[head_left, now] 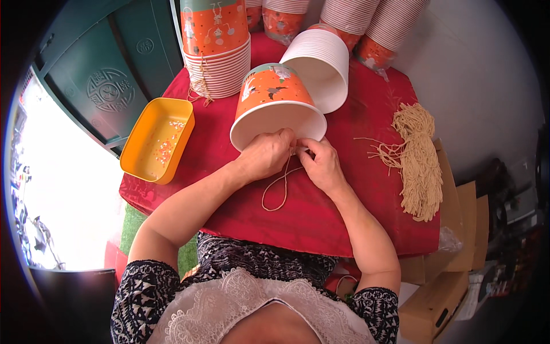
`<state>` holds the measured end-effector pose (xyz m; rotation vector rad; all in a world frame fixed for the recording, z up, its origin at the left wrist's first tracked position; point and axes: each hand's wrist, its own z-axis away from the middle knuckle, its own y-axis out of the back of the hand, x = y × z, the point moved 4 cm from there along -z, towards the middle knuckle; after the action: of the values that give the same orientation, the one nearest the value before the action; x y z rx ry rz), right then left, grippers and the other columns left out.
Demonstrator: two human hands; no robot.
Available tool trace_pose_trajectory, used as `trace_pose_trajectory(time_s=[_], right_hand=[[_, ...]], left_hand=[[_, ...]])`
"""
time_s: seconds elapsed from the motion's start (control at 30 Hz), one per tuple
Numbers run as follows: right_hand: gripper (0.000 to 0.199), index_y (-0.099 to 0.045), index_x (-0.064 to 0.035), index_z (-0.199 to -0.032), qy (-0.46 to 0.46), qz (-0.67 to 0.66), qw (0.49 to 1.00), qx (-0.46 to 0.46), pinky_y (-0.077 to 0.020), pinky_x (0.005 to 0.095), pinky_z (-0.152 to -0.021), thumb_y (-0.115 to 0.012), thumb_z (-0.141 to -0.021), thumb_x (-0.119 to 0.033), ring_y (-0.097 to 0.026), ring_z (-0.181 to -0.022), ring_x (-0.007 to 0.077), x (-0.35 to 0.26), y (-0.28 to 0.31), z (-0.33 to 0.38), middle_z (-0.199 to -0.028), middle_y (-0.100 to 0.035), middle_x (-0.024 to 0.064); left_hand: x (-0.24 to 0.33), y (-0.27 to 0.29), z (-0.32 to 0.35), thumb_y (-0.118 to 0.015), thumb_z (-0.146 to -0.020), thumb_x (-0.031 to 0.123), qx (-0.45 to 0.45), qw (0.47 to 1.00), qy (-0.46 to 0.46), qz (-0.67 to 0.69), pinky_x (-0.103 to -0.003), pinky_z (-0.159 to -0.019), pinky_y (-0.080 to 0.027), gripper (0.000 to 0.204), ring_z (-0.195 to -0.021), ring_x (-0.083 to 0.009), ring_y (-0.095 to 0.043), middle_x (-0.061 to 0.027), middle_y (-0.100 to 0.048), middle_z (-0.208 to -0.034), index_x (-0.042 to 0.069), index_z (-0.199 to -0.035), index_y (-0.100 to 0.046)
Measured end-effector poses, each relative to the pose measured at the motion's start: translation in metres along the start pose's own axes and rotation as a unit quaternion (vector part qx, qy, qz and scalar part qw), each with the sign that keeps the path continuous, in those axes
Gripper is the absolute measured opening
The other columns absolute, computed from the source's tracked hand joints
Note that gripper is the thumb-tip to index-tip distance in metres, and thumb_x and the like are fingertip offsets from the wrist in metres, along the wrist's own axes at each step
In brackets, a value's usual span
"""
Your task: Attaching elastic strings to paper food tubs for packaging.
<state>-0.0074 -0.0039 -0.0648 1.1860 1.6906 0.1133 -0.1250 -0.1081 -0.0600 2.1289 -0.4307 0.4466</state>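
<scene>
1. an orange-and-white paper bucket (274, 103) lies tipped on the red-covered worktop (321, 218), its open mouth turned toward the person, its rim just above both hands.
2. the left hand (264, 155) rests against the near rim of the bucket, fingers curled and pinched at the rim's edge – whether they grip the rim or only the string there is hard to tell.
3. the right hand (322, 165) sits just beside the left, the two nearly touching, its fingertips pinched on the same spot at the rim.
4. a thin beige string (279, 188) hangs from between the two hands and falls in a loose loop on the worktop, below and between the wrists.
5. a second bucket (321, 66), white inside, lies on its side just behind the first, touching it.
6. a stack of buckets (217, 51) stands to the back left, with strings dangling from it – more stacks line the far edge.
7. a yellow tray (157, 140) with small bits scattered inside sits at the worktop's left edge, well apart from the hands.
8. a bundle of beige strings (418, 157) lies to the right, apart from the right hand.
</scene>
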Motion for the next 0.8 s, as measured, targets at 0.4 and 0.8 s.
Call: trace_pose_trajectory(time_s=[0.4,0.8], right_hand=[[0.007,-0.062,-0.0001,-0.084,0.049,-0.056,0.997,-0.035,-0.0499,0.0347,-0.069,-0.069,-0.081,0.0,-0.063,-0.078,0.0255,-0.005,0.003,-0.001,-0.085,-0.063,0.0134],[0.009,-0.055,0.0003,-0.075,0.11,0.052,0.988,-0.09,-0.0482,0.0422,-0.07,-0.062,-0.07,0.004,-0.057,-0.079,0.034,-0.011,0.002,0.001,-0.081,-0.056,0.0164]], left_hand=[[-0.011,0.012,-0.001,-0.06,-0.079,0.001,0.003,0.982,0.128,0.135,-0.039,-0.071,-0.052,0.009,-0.076,-0.0331,-0.066,-0.0184,-0.067,-0.082,-0.003,-0.086,-0.063],[-0.016,0.019,-0.002,-0.062,-0.077,0.004,-0.035,0.974,0.183,0.131,-0.037,-0.062,-0.05,0.009,-0.066,-0.0249,-0.061,-0.014,-0.063,-0.072,-0.004,-0.08,-0.061]])
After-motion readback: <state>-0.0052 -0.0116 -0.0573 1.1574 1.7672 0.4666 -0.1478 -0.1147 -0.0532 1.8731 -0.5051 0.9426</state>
